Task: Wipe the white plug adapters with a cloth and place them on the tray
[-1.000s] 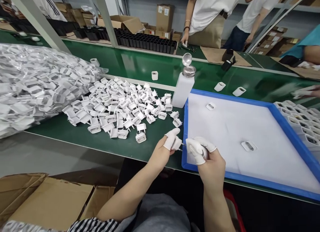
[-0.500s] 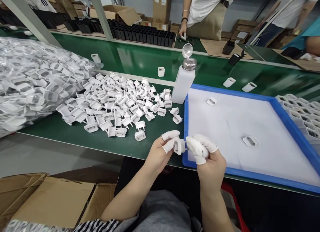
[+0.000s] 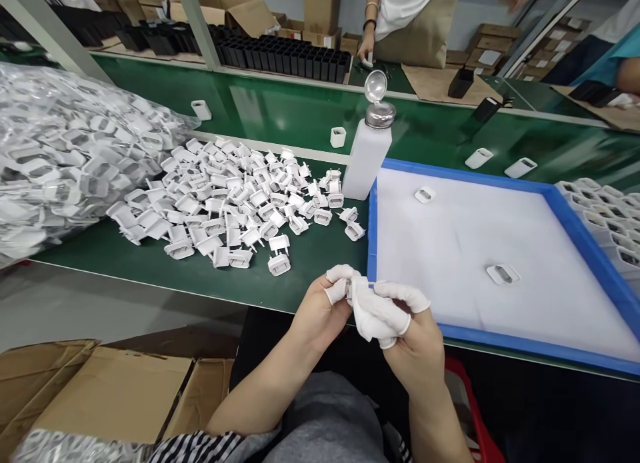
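Note:
Above the front edge of the bench, my left hand (image 3: 320, 313) pinches a white plastic plug housing (image 3: 349, 290) between fingertips in white finger cots. A bunched white cloth (image 3: 370, 320) is in my right hand (image 3: 419, 336), its fingers also in cots. The cloth is pressed against the plug housing and covers most of it. Left of my hands lies a heap of similar white plug housings (image 3: 240, 196) with pins. Just right of them is a white tray with a blue rim (image 3: 373, 230), holding two white pieces (image 3: 503, 274).
A white bottle with a flipped-up metal lid (image 3: 367, 160) stands behind the tray's left corner. A clear bag (image 3: 85, 156) full of white parts fills the left. White casings (image 3: 607, 216) stand at the right. Across the ledge, a person's hand (image 3: 367, 50) rests near black boxes (image 3: 285, 56).
My right hand has moved left, bringing the cloth over the plug housing in my left hand. The view has shifted slightly.

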